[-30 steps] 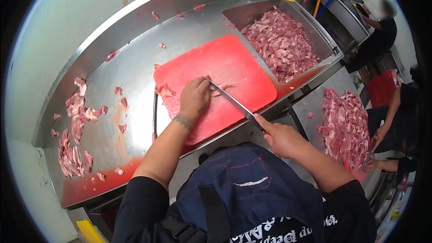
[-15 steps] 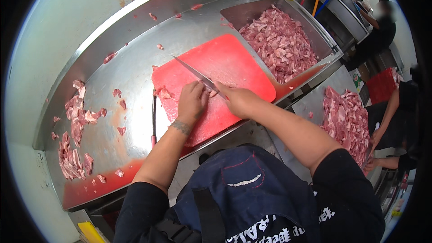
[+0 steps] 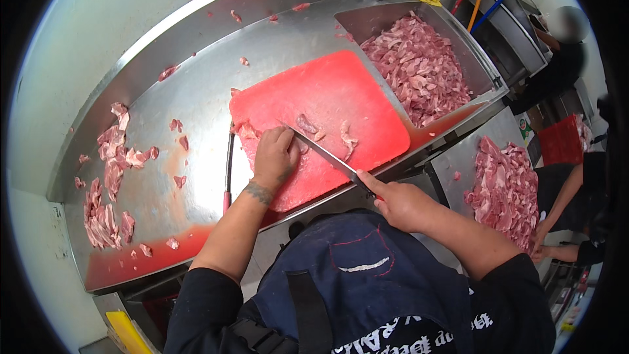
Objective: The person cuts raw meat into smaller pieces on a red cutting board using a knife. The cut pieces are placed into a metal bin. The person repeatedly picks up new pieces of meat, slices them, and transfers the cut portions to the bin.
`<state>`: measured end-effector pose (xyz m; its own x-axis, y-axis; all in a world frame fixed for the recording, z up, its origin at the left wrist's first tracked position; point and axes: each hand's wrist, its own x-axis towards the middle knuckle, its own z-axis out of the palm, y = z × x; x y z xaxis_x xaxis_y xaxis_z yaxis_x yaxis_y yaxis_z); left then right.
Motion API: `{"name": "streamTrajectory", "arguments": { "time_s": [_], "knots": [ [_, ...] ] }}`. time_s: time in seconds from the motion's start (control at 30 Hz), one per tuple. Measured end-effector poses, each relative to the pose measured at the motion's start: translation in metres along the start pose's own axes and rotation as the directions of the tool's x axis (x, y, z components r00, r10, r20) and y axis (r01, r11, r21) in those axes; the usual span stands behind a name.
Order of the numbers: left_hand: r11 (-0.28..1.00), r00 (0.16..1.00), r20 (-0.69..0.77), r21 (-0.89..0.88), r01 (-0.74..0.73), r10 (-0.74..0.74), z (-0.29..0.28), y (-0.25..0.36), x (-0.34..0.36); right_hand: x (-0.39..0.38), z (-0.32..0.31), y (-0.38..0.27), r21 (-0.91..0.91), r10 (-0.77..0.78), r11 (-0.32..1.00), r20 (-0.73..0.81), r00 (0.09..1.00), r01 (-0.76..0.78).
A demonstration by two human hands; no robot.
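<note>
A red cutting board (image 3: 327, 82) lies on the metal counter. My right hand (image 3: 405, 204), at the board's near edge, is closed round the dark handle of a long knife (image 3: 326, 154). The blade slants up and left across the board, its tip beside my left fingers. My left hand (image 3: 274, 157) presses down on the board with curled fingers, over a piece of meat (image 3: 303, 148) that is mostly hidden. Cut meat strips (image 3: 348, 141) lie to the right of the blade, and another meat piece (image 3: 246, 131) rests at the board's left edge.
A sharpening rod (image 3: 228, 170) lies left of the board. Raw meat (image 3: 113, 157) is scattered on the left counter. A sunken basin at the right holds a heap of cut meat (image 3: 419, 69). Another meat pile (image 3: 503, 190) sits at the far right, by a co-worker's hands (image 3: 538, 242).
My right hand has drawn the knife back toward me and to the right. Meat strips now show on the board. My left hand stays on the meat, slightly lower.
</note>
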<state>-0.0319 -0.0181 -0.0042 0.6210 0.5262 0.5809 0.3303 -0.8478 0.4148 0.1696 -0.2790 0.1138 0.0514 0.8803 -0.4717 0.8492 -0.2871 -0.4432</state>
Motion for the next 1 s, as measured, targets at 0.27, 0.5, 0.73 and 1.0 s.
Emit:
{"name": "streamTrajectory", "arguments": {
  "time_s": [0.27, 0.5, 0.73, 1.0],
  "knots": [
    [0.999, 1.000, 0.007, 0.030, -0.019, 0.019, 0.000, 0.004, -0.002, 0.124, -0.012, -0.047, -0.001, -0.144, 0.989, -0.112, 0.983, 0.145],
    [1.000, 0.997, -0.076, 0.013, 0.014, -0.013, -0.008, 0.004, -0.013, 0.056, -0.009, -0.019, 0.000, -0.051, 0.999, -0.007, 0.999, 0.051],
    [0.999, 0.999, 0.006, 0.035, 0.037, -0.037, -0.002, 0.003, -0.014, 0.041, -0.012, -0.032, 0.006, 0.015, 1.000, 0.074, 0.997, -0.016],
    [0.991, 0.994, -0.103, 0.126, 0.040, -0.027, -0.032, -0.029, -0.018, 0.094, -0.013, -0.051, 0.054, -0.016, 0.998, -0.024, 1.000, 0.017]
  ]
}}
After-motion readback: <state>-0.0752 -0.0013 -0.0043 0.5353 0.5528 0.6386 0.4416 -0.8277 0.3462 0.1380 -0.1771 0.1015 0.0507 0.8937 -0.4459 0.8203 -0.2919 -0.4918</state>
